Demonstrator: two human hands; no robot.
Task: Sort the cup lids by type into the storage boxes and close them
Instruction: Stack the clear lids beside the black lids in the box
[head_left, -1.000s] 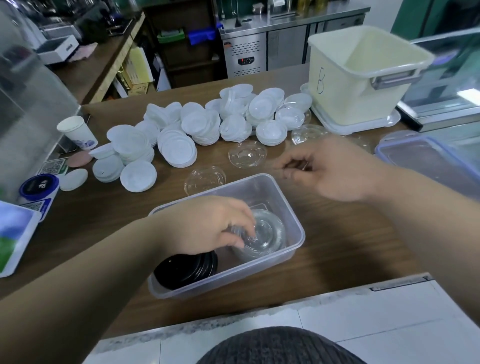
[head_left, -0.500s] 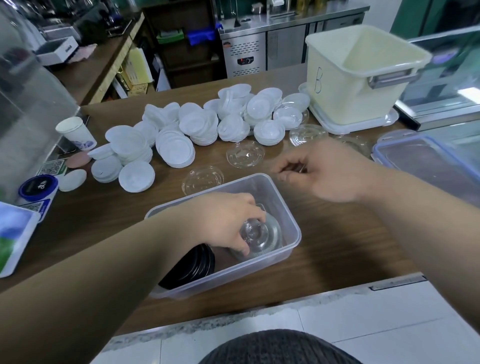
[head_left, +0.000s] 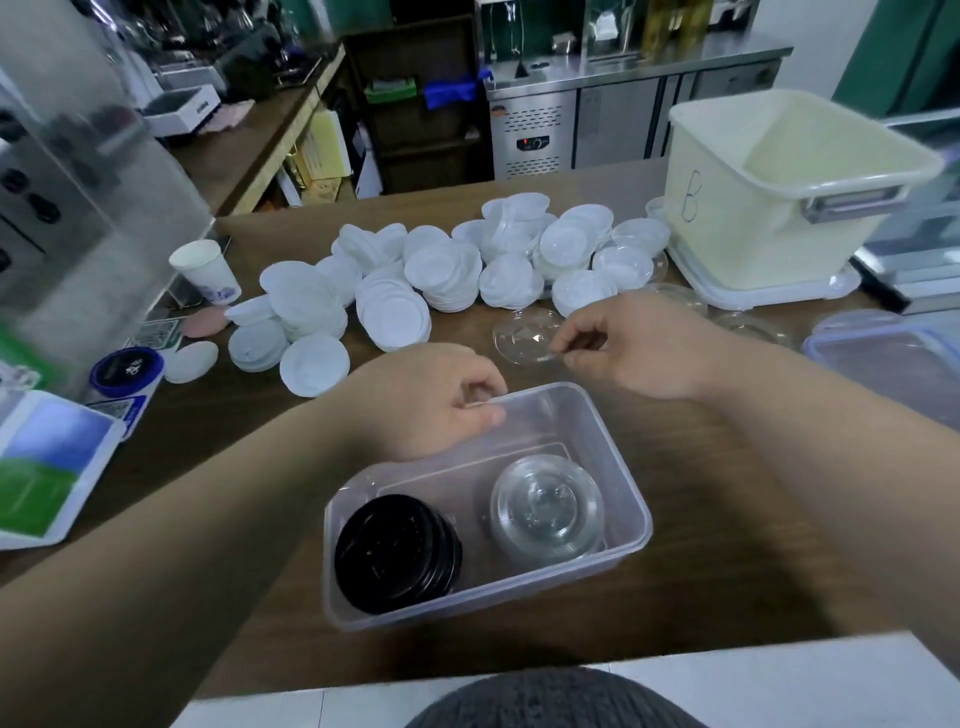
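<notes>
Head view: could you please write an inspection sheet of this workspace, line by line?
Surface: brown wooden counter.
Job's things: clear rectangular plastic box holds a stack of black round lids and a stack of clear domed lids; heap of white round lids behind it; cream square bin marked B at right.
Clutter: white paper cup at left.
Grips: left hand curled at the box's far rim, hold unclear; right hand pinches a clear flat lid by its edge.
Cables: nothing seen.
Surroundings: steel cabinets behind.

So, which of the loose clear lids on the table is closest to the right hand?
The clear lid just beyond the storage box, its edge pinched by the right hand. The other clear lids lie farther right, by the cream bin.
</notes>
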